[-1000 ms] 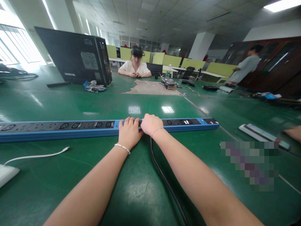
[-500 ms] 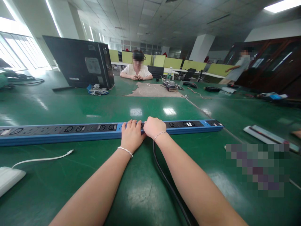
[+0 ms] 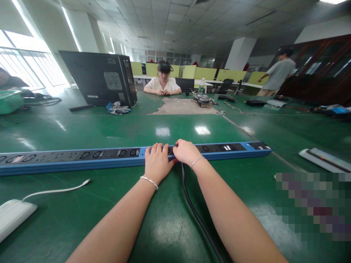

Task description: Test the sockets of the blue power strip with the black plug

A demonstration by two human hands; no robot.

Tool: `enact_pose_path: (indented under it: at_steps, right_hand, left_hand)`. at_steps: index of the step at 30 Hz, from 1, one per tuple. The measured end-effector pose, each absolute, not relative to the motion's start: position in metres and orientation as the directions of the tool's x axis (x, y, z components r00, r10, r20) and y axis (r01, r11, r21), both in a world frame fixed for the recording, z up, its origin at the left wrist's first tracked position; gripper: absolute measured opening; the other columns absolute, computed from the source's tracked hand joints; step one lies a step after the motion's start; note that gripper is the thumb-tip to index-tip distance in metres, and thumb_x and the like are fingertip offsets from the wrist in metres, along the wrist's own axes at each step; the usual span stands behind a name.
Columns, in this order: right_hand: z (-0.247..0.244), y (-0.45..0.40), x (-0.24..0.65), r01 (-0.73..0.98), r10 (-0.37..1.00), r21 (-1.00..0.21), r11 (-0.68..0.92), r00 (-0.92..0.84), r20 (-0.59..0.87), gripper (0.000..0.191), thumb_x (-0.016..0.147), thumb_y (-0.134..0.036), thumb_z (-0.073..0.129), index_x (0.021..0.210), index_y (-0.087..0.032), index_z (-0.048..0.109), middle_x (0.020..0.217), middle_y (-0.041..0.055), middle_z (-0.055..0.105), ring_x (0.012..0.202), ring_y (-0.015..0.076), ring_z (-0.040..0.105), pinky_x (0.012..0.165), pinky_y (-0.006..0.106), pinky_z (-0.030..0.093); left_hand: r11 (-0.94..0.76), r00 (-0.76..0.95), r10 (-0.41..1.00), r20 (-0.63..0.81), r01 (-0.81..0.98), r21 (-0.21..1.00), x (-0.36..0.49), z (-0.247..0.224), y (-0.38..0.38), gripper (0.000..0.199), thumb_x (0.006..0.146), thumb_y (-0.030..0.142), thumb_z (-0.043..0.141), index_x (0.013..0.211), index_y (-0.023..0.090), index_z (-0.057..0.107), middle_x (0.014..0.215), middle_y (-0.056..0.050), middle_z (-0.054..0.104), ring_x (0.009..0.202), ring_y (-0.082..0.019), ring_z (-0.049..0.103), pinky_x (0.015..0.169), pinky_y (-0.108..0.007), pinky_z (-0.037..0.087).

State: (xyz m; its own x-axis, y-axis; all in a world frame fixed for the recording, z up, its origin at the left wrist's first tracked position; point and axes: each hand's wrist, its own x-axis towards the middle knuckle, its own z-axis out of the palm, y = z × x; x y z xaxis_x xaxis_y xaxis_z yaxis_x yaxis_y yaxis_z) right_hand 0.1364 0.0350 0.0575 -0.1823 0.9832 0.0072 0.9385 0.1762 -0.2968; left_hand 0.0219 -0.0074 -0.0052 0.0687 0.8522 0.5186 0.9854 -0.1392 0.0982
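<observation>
A long blue power strip (image 3: pixel 90 163) with a row of black sockets lies across the green table in front of me. My left hand (image 3: pixel 157 160) grips it near the middle, fingers over its top and thumb along the near side. Right beside it, my right hand (image 3: pixel 188 152) is closed at the sockets, on the end of a black power cord (image 3: pixel 192 204). The plug itself is hidden by the fingers, so how far it sits in a socket cannot be seen. From under that hand the cord runs toward me, beside my right forearm.
A white adapter (image 3: pixel 16 215) with a white cable (image 3: pixel 57 190) lies at the left. Farther back stand a black computer case (image 3: pixel 101 78), gloves (image 3: pixel 118 108) and a bottle (image 3: pixel 201 86). A person (image 3: pixel 163 82) sits opposite; another person (image 3: pixel 279 73) stands at the right.
The view has shifted slightly, so most things appear a little farther right and lower. Both hands stay at the same part of the strip; the right hand's finger pose has changed slightly.
</observation>
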Motion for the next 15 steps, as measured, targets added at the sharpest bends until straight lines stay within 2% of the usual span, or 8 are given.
enact_pose_path:
  at_steps: [15]
  right_hand:
    - [0.0593, 0.0366, 0.1382, 0.928, 0.972, -0.302, 0.216, -0.233, -0.02, 0.037, 0.082, -0.022, 0.045, 0.109, -0.011, 0.067, 0.107, 0.0152, 0.068, 0.102, 0.0231, 0.063, 0.084, 0.026, 0.046]
  left_hand:
    - [-0.127, 0.062, 0.868, 0.493, 0.987, 0.1, 0.0226, -0.0028, -0.0083, 0.055, 0.078, 0.05, 0.054, 0.124, 0.019, 0.052, 0.127, -0.012, 0.056, 0.121, -0.029, 0.044, 0.102, -0.046, 0.028]
